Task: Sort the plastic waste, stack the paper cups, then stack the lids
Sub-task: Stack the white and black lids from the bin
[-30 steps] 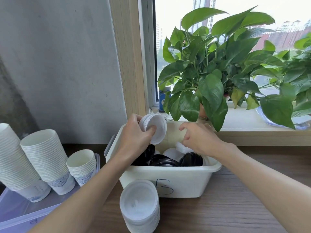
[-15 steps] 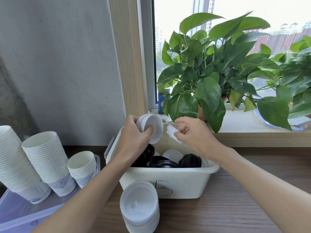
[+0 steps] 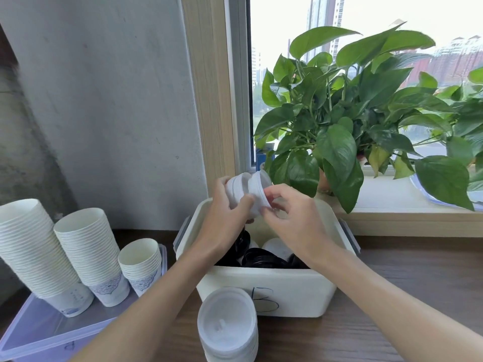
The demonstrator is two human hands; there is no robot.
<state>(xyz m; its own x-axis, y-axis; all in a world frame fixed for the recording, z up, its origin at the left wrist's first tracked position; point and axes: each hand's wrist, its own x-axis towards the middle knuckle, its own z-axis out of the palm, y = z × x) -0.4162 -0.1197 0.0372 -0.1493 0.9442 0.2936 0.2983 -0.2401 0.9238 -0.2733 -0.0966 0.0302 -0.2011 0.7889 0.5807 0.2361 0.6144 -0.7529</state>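
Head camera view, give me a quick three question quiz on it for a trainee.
1. True or false: the cream tub holds black lids.
2. How many paper cup stacks stand on the clear tray?
3. The left hand grips a white lid stack; the right hand pinches: A a white lid, B a leaf, C a paper cup.
Key: 1 true; 2 three; 3 A.

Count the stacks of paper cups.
3, all on the clear tray: the tallest stack far left, the middle stack beside it, the shortest stack nearest the bin.
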